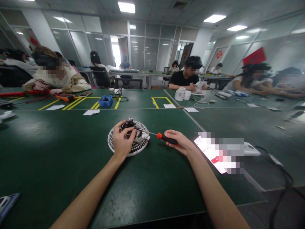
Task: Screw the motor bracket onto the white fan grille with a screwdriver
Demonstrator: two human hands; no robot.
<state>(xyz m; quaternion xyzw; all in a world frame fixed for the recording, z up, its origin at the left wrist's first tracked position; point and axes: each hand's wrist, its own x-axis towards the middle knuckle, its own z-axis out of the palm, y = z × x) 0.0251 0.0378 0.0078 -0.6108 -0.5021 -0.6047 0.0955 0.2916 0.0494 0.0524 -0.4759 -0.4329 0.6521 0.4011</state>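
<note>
A round white fan grille [140, 149] lies on the green table, with a black motor assembly [130, 123] and white wiring on top. My left hand [124, 140] is closed around the motor assembly, its thumb and fingers near the screwdriver's tip. In my right hand [177, 141] is a screwdriver [169, 139] with a black and red handle, held level. Its metal shaft points left and reaches the motor assembly; the exact contact point is too small to make out.
A lit phone [209, 154] and a white device [251, 149] lie right of my right forearm. Farther back are a blue bin [105, 101], paper slips [91, 112] and white housings [180, 94]. Several people sit across the table. Another phone [8, 203] is at the lower left.
</note>
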